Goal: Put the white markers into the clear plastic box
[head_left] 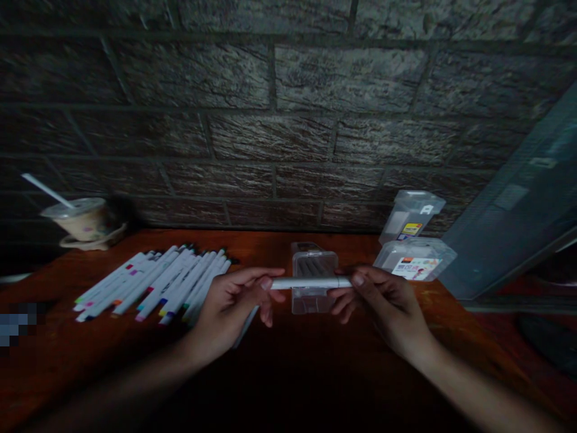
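Observation:
A white marker [311, 282] lies level between my two hands, above the table. My left hand [238, 297] pinches its left end between thumb and fingers. At the other end, my right hand [383, 297] is closed on it in the same way. Just behind the marker sits a small clear plastic case [313, 264], partly covered by it. To the left, a pile of white markers [157, 282] with coloured ends lies on the wood. Another light, thin stick-like thing [246, 328] shows under my left hand, mostly hidden.
A lidded drink cup [79, 219] with a straw stands at the back left of the wooden table [256, 240]. Two clear plastic boxes with labels, one tall [412, 213] and one low [415, 258], stand at the back right. A brick wall [288, 138] rises behind.

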Action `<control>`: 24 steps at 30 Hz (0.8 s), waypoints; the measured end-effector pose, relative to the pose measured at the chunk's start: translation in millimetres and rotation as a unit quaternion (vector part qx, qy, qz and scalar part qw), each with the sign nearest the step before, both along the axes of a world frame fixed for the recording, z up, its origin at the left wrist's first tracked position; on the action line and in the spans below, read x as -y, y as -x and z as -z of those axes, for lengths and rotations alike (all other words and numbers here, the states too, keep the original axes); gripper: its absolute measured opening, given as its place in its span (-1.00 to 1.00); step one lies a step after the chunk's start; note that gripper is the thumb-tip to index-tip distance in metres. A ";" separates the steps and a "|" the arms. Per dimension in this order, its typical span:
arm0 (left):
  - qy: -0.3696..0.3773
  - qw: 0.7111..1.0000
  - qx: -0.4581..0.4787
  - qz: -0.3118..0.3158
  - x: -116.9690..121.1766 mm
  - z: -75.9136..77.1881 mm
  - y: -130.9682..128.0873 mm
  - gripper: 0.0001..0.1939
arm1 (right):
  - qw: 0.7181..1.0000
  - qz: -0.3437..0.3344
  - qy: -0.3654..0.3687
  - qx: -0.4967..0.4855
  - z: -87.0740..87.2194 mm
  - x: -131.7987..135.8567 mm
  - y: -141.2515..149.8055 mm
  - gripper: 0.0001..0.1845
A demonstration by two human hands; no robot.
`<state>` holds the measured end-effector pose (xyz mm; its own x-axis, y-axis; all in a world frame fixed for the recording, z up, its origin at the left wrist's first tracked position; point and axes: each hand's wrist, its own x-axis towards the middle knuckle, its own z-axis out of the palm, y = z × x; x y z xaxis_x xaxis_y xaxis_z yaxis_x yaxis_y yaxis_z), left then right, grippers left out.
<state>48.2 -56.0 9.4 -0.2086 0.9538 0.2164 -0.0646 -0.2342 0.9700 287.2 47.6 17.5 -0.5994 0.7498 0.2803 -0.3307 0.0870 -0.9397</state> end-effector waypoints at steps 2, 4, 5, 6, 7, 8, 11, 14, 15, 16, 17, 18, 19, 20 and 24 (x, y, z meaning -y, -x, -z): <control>0.006 1.000 -0.024 -0.013 -0.4 -1.8 -2.0 -0.72 | 0.999 0.017 -0.023 0.016 0.3 0.6 0.7 -0.79; 0.015 0.999 -0.037 -0.022 -0.9 -3.1 -3.4 -0.73 | 0.999 0.032 -0.036 0.025 0.8 1.6 0.7 -0.80; 0.020 0.998 -0.045 -0.025 -1.0 -3.2 -3.7 -0.73 | 0.998 0.039 -0.043 0.029 1.4 2.1 0.4 -0.80; 0.025 0.998 -0.055 -0.027 -1.0 -3.0 -4.0 -0.74 | 0.997 0.045 -0.050 0.035 2.1 2.7 0.1 -0.80; 0.028 0.997 -0.066 -0.028 -0.9 -2.5 -4.2 -0.75 | 0.996 0.053 -0.056 0.045 3.0 3.2 -0.3 -0.81; 0.029 0.996 -0.077 -0.026 -0.6 -1.8 -4.5 -0.76 | 0.995 0.062 -0.062 0.054 3.8 3.8 -0.5 -0.82; 0.026 0.994 -0.102 -0.020 0.5 0.3 -6.1 -0.80 | 0.990 0.090 -0.079 0.078 5.9 5.4 -0.5 -0.82; 0.027 0.993 -0.113 -0.023 1.6 0.8 -8.7 -0.83 | 0.986 0.104 -0.088 0.095 6.6 7.5 0.4 -0.80; 0.027 0.993 -0.115 -0.027 1.9 0.5 -9.5 -0.84 | 0.986 0.105 -0.088 0.099 6.6 8.4 0.7 -0.80; 0.026 0.992 -0.117 -0.030 2.1 0.3 -10.0 -0.85 | 0.986 0.104 -0.086 0.102 6.6 9.3 1.0 -0.80; 0.024 0.992 -0.119 -0.034 2.2 0.0 -10.4 -0.85 | 0.986 0.102 -0.084 0.104 6.6 10.2 1.2 -0.81; 0.023 0.992 -0.121 -0.035 2.2 0.0 -10.6 -0.85 | 0.986 0.098 -0.080 0.105 6.6 11.0 1.3 -0.81; 0.021 0.991 -0.123 -0.036 2.3 0.0 -10.5 -0.86 | 0.987 0.095 -0.075 0.104 6.7 11.6 1.4 -0.81; 0.018 0.991 -0.125 -0.038 2.2 0.3 -10.3 -0.87 | 0.988 0.091 -0.070 0.103 6.8 12.2 1.5 -0.82; 0.003 0.990 -0.136 -0.044 1.9 0.3 -8.9 -0.89 | 0.991 0.077 -0.056 0.097 7.5 12.4 1.5 -0.80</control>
<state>57.1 -57.9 9.1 -0.2257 0.9359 0.2705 0.2201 -0.2215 0.9500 285.7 35.3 10.1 -0.5305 0.8078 0.2570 -0.1184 0.2296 -0.9661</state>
